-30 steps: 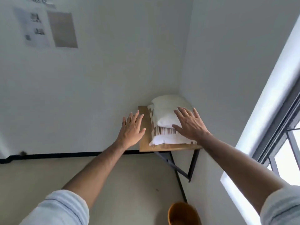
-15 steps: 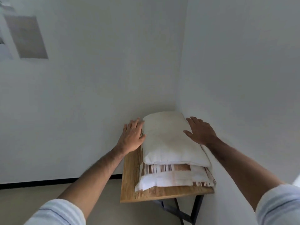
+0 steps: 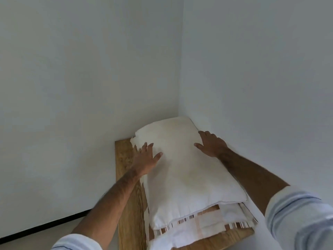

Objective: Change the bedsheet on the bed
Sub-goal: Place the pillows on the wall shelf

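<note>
A plump white pillow lies on top of a folded white bedsheet with brown stripes, both stacked on a wooden table in the room's corner. My left hand rests with straight fingers against the pillow's left side, thumb on its top. My right hand lies flat on the pillow's far right part, fingers spread. Neither hand grips anything. The bed is out of view.
White walls meet in a corner right behind the table, close on the right side. A dark skirting strip runs along the floor at lower left.
The view has moved closer and over the table. My left hand has shifted from beside the pillow onto its left side; my right hand stays on its far right part.
</note>
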